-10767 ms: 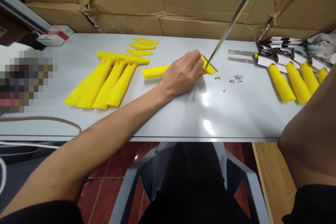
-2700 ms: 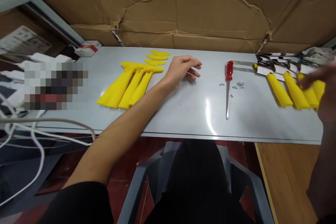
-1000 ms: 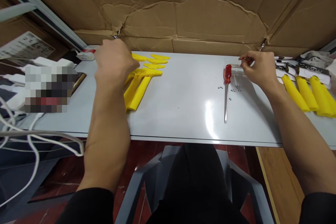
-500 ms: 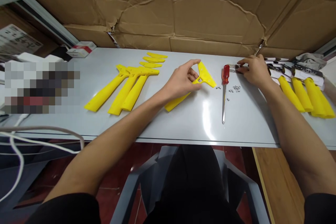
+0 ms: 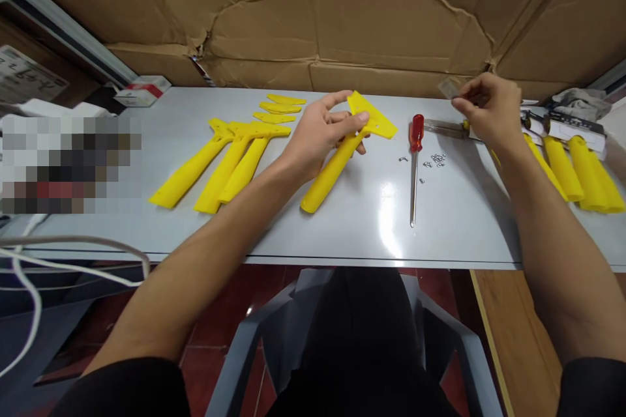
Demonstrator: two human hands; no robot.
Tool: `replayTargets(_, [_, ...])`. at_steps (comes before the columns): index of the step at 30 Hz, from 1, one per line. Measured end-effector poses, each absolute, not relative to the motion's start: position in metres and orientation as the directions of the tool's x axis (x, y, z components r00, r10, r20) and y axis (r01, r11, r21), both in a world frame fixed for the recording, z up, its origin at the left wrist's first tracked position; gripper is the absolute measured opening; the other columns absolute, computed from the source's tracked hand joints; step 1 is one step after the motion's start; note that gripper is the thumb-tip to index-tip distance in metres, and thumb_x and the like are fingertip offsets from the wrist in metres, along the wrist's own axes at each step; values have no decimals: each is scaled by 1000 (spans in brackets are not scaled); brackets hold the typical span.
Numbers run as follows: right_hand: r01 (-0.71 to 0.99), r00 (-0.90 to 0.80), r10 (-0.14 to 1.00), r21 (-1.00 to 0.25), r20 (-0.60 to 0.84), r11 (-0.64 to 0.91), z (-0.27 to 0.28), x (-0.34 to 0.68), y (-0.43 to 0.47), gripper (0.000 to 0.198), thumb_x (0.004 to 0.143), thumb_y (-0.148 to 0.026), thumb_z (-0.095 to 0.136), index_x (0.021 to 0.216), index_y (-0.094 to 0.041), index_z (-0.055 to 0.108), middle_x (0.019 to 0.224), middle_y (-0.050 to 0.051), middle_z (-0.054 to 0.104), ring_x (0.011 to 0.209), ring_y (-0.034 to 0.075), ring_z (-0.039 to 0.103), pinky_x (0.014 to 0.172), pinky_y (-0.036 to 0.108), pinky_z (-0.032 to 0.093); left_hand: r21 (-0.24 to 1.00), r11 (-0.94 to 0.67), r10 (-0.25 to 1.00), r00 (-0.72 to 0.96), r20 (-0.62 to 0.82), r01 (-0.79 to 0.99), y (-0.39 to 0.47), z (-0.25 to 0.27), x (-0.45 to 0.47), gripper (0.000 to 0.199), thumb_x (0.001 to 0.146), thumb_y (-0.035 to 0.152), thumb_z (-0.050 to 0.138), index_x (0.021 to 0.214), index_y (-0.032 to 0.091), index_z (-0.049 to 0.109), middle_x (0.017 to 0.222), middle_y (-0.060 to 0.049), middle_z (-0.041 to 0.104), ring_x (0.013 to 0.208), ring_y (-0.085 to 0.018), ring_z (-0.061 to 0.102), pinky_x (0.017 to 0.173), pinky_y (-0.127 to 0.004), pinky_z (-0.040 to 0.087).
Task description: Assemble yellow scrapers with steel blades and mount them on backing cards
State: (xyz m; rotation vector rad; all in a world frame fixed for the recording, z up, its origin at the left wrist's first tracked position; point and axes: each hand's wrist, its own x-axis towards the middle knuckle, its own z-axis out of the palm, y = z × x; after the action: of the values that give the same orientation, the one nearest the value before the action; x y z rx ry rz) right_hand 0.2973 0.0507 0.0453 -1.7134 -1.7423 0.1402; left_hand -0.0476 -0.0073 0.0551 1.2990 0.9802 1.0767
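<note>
My left hand (image 5: 325,130) is closed on a yellow scraper handle (image 5: 332,172), thumb on its flared, holed head. The handle's round end points toward me. My right hand (image 5: 491,107), raised above the table, pinches a small, thin, see-through rectangular piece (image 5: 448,88); I cannot tell what it is made of. Between my hands lies a red-handled screwdriver (image 5: 417,143), its tip toward me. Small screws (image 5: 437,160) are scattered to its right. A flat, greyish strip (image 5: 445,128) lies below my right hand, partly hidden at its right end.
Several yellow handles (image 5: 183,172) lie at left, with thin yellow head plates (image 5: 274,118) behind them. More yellow scrapers (image 5: 587,172) with white-and-black heads are grouped at right. Cardboard (image 5: 391,32) stands along the table's back. Cables (image 5: 73,254) hang at the left front.
My left hand has turned the yellow handle so its head faces up with the thumb on it. My right hand has risen from the tabletop with the see-through piece.
</note>
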Motion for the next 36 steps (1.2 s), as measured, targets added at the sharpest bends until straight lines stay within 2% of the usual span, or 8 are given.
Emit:
replayTargets(2, [612,157,863,-733,480,296,50,287,45,24,86,-28,78,103,-16,65,99,6,72,79,4,60,76,22,49,991,-123,963,237,131,-49,-5,61,-51,52,88,41,88,131,21,67,85,-2,74,70,-17,73,73,-32,63])
replayTargets(4, [304,181,854,-854,488,423,54,267,36,35,80,-34,84,101,-17,61,90,5,70,73,8,64,67,24,50,977,-210,942,262,208,-21,-3,65,-56,43,86,44,89,117,21,71,83,-1,74,73,-16,72,72,-30,64])
replayTargets(6, [64,154,892,-905,425,420,57,241,22,50,70,-39,93,98,-17,59,85,5,69,68,12,66,61,27,52,963,-269,916,314,249,20,-2,66,-59,39,86,46,89,110,20,73,86,-2,76,77,-14,72,72,-27,64])
replayTargets(9, [-79,0,959,-956,285,284,62,203,-3,60,62,-43,99,92,-15,56,81,5,69,69,15,69,63,30,57,950,-296,886,399,236,95,-2,65,-61,30,92,44,84,103,18,75,96,-5,80,82,-13,73,74,-25,63])
replayTargets(13, [-32,-123,965,-973,232,230,63,175,-26,59,74,-60,91,82,-13,55,75,3,65,57,5,56,50,20,42,954,-284,871,442,215,95,-5,61,-60,24,93,38,83,99,17,76,104,-6,80,81,-14,76,75,-28,65])
replayTargets(17, [-4,-136,963,-972,232,234,62,171,-35,53,78,-59,89,83,-14,60,58,-2,49,47,2,43,42,18,27,965,-253,862,470,191,73,-7,60,-58,27,89,41,86,98,19,75,103,-5,80,72,-14,76,68,-27,65])
replayTargets(23, [78,-296,919,-952,261,296,60,167,-46,54,82,-63,83,91,-12,68,63,1,63,49,5,55,46,18,45,963,-253,882,432,188,98,-14,67,-57,26,87,41,87,95,20,75,97,-4,80,70,-14,76,64,-27,64])
replayTargets(36, [184,-316,894,-904,317,385,55,161,-58,46,88,-53,81,93,-8,71,64,1,64,49,4,58,48,13,47,964,-250,890,414,191,92,-19,72,-52,17,84,28,85,87,17,72,88,-2,75,69,-13,73,63,-27,66])
